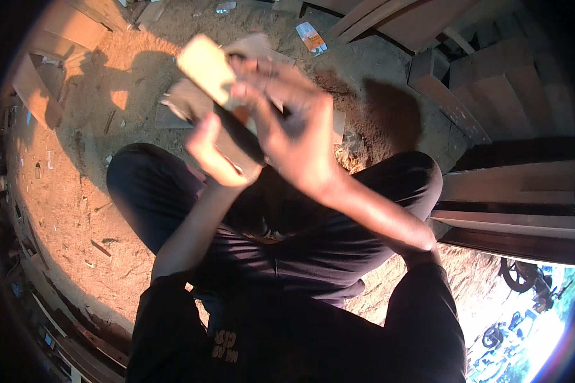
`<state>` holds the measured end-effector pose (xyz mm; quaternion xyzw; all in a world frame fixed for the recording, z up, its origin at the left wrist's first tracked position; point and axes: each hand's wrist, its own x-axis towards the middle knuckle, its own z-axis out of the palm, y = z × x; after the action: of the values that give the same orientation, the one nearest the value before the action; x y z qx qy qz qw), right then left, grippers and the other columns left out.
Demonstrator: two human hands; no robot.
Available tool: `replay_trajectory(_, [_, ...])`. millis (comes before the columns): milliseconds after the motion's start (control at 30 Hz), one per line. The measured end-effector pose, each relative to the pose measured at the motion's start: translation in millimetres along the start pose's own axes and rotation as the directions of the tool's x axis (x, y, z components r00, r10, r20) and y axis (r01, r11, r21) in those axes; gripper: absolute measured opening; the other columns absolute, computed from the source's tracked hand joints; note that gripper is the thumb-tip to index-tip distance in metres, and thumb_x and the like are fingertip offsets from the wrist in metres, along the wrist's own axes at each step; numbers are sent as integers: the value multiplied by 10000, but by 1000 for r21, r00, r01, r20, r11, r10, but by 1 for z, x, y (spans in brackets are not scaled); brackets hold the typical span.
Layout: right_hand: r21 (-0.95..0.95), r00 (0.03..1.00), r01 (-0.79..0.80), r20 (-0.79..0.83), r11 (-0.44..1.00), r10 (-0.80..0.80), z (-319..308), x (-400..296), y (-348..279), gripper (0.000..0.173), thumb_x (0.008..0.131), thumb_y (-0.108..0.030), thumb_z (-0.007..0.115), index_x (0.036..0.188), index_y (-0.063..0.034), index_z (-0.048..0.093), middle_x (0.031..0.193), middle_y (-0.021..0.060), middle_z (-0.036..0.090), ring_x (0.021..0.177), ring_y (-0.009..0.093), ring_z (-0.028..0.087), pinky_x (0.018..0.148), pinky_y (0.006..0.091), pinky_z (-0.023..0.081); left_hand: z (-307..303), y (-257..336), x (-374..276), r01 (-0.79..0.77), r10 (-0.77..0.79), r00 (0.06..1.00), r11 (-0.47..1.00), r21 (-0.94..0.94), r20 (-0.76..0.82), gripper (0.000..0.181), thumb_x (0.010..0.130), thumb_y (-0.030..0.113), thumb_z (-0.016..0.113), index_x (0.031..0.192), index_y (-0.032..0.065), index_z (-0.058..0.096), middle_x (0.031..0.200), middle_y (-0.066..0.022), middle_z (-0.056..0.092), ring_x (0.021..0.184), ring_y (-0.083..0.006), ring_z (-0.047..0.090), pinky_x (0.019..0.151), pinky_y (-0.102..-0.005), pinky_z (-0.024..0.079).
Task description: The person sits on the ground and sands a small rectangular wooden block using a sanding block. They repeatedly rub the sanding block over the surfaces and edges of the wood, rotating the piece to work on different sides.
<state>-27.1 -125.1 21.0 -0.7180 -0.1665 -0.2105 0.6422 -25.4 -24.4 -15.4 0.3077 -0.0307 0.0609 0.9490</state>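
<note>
My left hand (208, 153) is shut on a brown block-like piece (230, 143), perhaps wood, raised above my crossed legs. Across its upper end lies a pale, flat piece (206, 64) with rounded corners, brightly lit and blurred. The fingers of my right hand (292, 119) are bent against the right edge of this pale piece. Motion blur and the fingers hide where the two pieces meet. Under the hands, flat board pieces (172, 117) lie on the dirt ground.
Wooden boards and box-like panels (479, 86) stand at the right. More wooden panels (72, 28) are at the upper left, and long strips (76, 335) lie at the lower left. A small printed packet (311, 38) rests on the ground ahead. Motorcycles (522, 277) stand outside at the lower right.
</note>
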Motion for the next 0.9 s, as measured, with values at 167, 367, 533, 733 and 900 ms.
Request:
replay_trajectory(167, [7, 1000, 16, 22, 1000, -16, 3, -11, 4, 254, 836, 84, 659, 1064, 1, 735, 980, 175, 699, 884, 260, 676, 773, 338, 535, 9, 27, 20, 4, -20, 970, 998, 69, 243, 924, 789, 609, 472, 1415, -60, 353, 1319, -210, 500, 1211, -302, 527, 1041, -419, 435])
replay_trajectory(367, [50, 991, -127, -41, 991, 129, 2, -20, 4, 253, 862, 24, 673, 1112, 17, 717, 1063, 220, 704, 881, 250, 699, 789, 329, 547, 1, 17, 12, 203, -183, 948, 978, -49, 259, 875, 789, 597, 472, 1407, -17, 389, 1294, -193, 523, 1202, -312, 531, 1022, -425, 442])
replay_trajectory(533, [60, 992, -81, -93, 995, 86, 6, 1, -2, 224, 882, 0, 662, 1097, 16, 721, 963, 191, 712, 857, 262, 692, 750, 330, 535, 9, 7, -4, 2, -8, 999, 986, 170, 35, 827, 812, 527, 480, 1437, -1, 367, 1375, -209, 478, 1263, -318, 498, 1070, -431, 406])
replay_trajectory(733, [-63, 999, -31, -39, 998, 29, 0, -24, -5, 221, 885, -9, 657, 1096, 1, 724, 1013, 201, 696, 864, 269, 698, 747, 340, 550, 5, 25, 15, 178, -138, 967, 967, -182, 213, 826, 819, 553, 484, 1430, 8, 376, 1309, -229, 531, 1167, -343, 559, 964, -463, 484])
replay_trajectory(900, [-142, 995, -95, -32, 985, 91, -6, 9, -5, 266, 842, 46, 661, 1095, -2, 726, 961, 195, 695, 868, 271, 698, 765, 334, 542, 15, -4, -15, 44, -42, 998, 997, 63, -43, 798, 827, 450, 525, 1465, 9, 339, 1392, -166, 482, 1287, -289, 489, 1089, -439, 396])
